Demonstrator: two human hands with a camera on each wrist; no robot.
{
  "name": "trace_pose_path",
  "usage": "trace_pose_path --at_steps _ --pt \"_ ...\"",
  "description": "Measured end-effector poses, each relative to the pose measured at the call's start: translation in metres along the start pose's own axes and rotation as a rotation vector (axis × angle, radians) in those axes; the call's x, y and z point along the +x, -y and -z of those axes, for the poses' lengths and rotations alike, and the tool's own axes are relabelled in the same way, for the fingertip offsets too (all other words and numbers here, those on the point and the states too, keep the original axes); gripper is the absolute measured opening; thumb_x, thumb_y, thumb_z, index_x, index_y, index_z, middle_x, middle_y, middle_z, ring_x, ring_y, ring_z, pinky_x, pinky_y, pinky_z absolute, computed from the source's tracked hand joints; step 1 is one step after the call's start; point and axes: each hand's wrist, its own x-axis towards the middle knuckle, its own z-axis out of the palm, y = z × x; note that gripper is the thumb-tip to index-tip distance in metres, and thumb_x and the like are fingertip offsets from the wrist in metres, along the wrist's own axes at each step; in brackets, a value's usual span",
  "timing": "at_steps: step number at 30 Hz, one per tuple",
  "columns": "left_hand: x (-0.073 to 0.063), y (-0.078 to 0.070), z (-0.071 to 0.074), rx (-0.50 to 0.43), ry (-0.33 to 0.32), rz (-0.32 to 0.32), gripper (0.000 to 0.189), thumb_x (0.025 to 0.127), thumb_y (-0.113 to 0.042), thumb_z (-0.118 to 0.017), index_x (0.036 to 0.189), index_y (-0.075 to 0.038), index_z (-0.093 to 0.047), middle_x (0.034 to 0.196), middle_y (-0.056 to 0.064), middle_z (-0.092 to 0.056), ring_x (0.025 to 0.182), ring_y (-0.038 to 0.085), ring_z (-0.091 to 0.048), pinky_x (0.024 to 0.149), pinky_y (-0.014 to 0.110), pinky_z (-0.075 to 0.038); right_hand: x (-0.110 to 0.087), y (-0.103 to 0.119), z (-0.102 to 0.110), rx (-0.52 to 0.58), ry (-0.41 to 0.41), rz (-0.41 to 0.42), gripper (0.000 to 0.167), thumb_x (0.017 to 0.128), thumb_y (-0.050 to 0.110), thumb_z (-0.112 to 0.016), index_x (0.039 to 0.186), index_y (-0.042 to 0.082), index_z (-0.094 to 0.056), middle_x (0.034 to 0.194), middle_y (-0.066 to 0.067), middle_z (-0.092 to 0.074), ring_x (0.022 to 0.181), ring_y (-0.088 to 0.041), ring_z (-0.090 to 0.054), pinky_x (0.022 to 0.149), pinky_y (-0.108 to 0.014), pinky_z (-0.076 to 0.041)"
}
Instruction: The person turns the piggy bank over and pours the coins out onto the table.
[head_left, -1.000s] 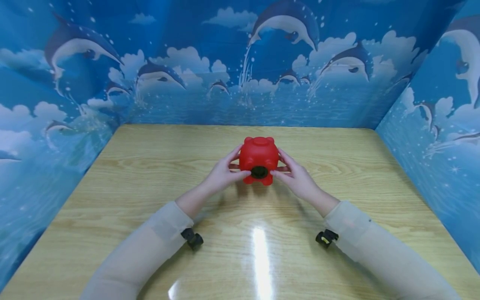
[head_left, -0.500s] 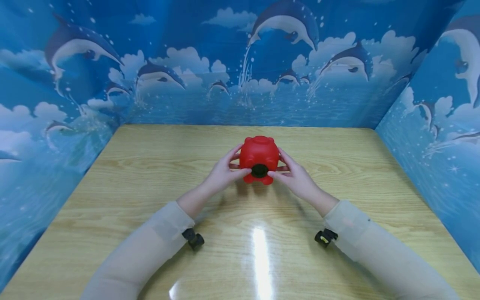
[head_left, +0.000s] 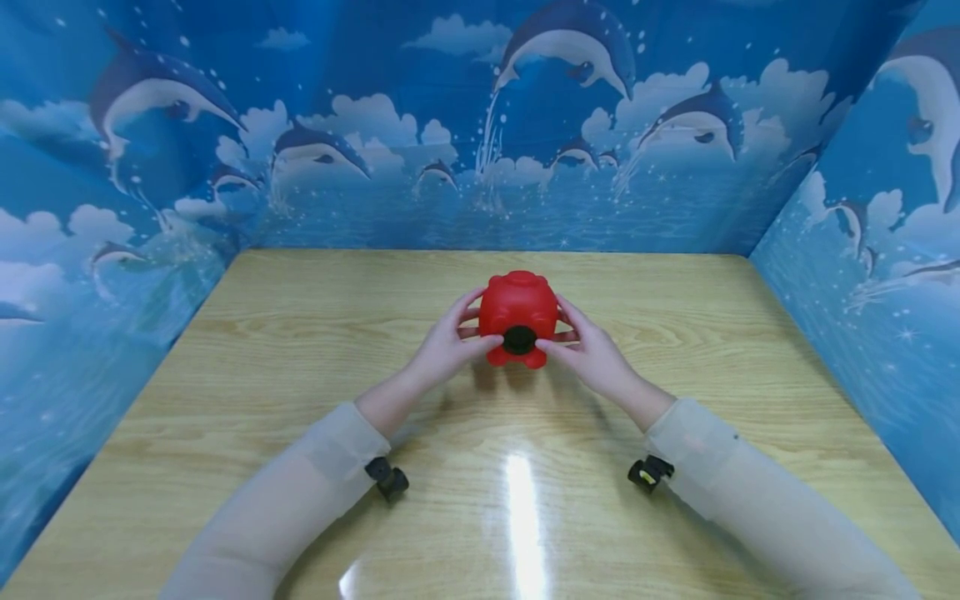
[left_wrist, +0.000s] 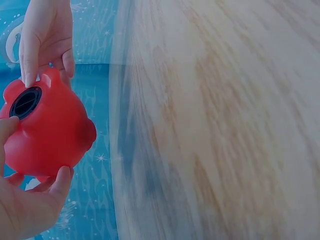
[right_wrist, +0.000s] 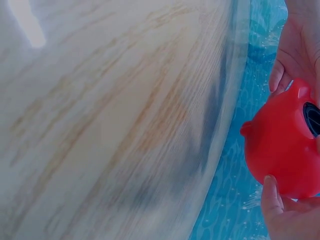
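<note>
Between the fingers of left hand and right hand, the red toy!
Both grip its sides, thumbs flanking the black plug; matched pressure from each side should keep it nice and steady.

Screened-in spot, looks like a recording set-up — dolphin-and-sea printed sheeting walls the far, left and right sides of a glossy wood-grain table. Small black cameras at both sleeves fit that. White glare strip, near middle — lamp reflection, apparently. Building type: cannot tell.
</note>
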Motion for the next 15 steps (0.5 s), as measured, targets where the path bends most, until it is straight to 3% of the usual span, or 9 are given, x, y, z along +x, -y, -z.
trace_pose_path --at_steps 7,15 --pt "0.001 0.002 0.001 -0.014 -0.007 0.029 0.073 0.087 -0.014 -0.066 0.148 -0.017 -0.025 0.139 0.013 -0.041 0.115 0.032 -0.052 0.086 0.037 -0.05 0.001 0.001 -0.001 0.018 -0.009 -0.024 0.079 0.087 0.035 -0.065 0.15 0.022 -0.019 0.141 -0.009 -0.04 0.105 -0.026 -0.055 0.082 -0.036 -0.052" --pt "0.02 0.028 0.004 -0.025 -0.027 0.021 0.077 0.084 -0.025 -0.07 0.148 -0.022 -0.026 0.14 0.008 -0.042 0.114 0.027 -0.054 0.086 0.037 -0.05 0.002 0.003 -0.001 0.042 -0.016 -0.043 0.077 0.088 0.035 -0.064 0.15 0.019 -0.02 0.141 -0.01 -0.04 0.105 -0.027 -0.054 0.083 -0.036 -0.051"
